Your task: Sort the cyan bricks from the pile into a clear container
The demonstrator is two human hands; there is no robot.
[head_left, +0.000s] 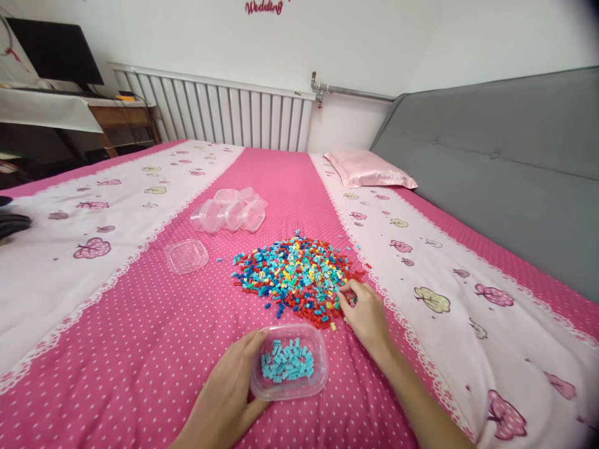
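Brick pile (pixel 294 274) on bedspread (pixel 276 174), clear tub (pixel 322 358) nearer.
Left hand (pixel 229 380) holds tub's left side; right hand (pixel 367 312) at pile edge, can't tell pinch. Bricks likely light, stiff (take by sides).

At the far left, a black monitor (pixel 53 53) stands on a wooden desk (pixel 124 116) partly draped in white cloth (pixel 47 109). A white radiator (pixel 210 106) runs along the far wall (pixel 187 37), with a grey pipe (pixel 358 93) to its right and red "Wedding" lettering (pixel 264 7) above. A pink pillow (pixel 367 168) lies far right, near a grey padded headboard (pixel 496 137). Something black (pixel 14 226) sits at the left edge.
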